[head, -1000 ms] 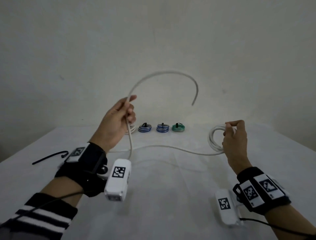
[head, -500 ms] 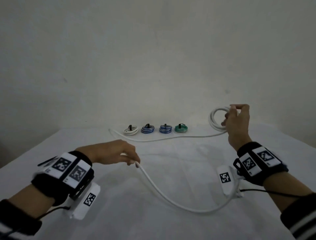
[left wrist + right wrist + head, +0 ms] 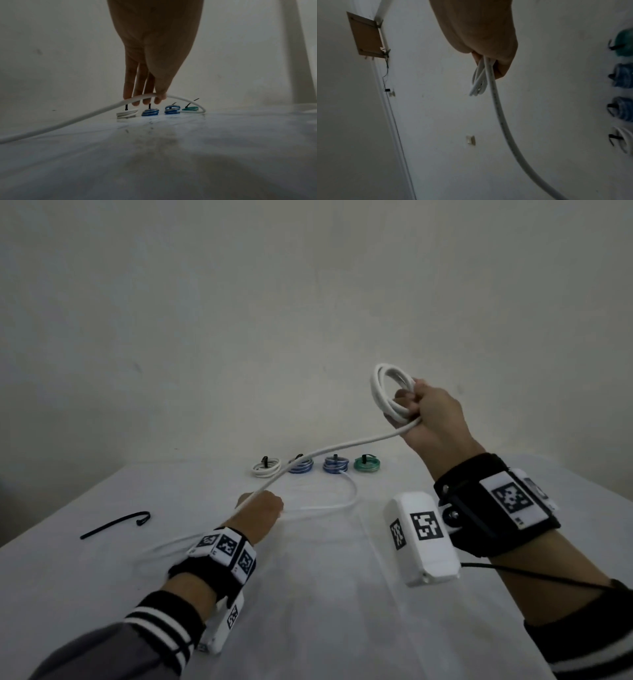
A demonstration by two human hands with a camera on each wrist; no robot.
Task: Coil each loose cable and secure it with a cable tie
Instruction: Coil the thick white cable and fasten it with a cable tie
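Note:
My right hand (image 3: 423, 412) is raised at the right and grips a small coil of white cable (image 3: 385, 392) of several loops; the right wrist view shows the loops (image 3: 478, 83) bunched in its fist (image 3: 489, 60). From that fist the cable's free length (image 3: 329, 450) runs tight down and left to my left hand (image 3: 263, 506), low over the table. There the thumb and fingers (image 3: 155, 97) pinch the cable (image 3: 96, 115). Beyond the left hand the tail (image 3: 347, 498) curves loosely on the table. A loose black cable tie (image 3: 114, 524) lies at the left.
Several tied coils stand in a row at the table's back: white (image 3: 267, 469), two blue (image 3: 302, 466) (image 3: 336, 465) and green (image 3: 367, 464). The white tablecloth (image 3: 308, 604) covers the table, with a plain wall behind it.
My left hand has moved forward to the table's middle, sliding along the cable. The right hand has come higher and nearer with the coil, and the slack loop near me is gone.

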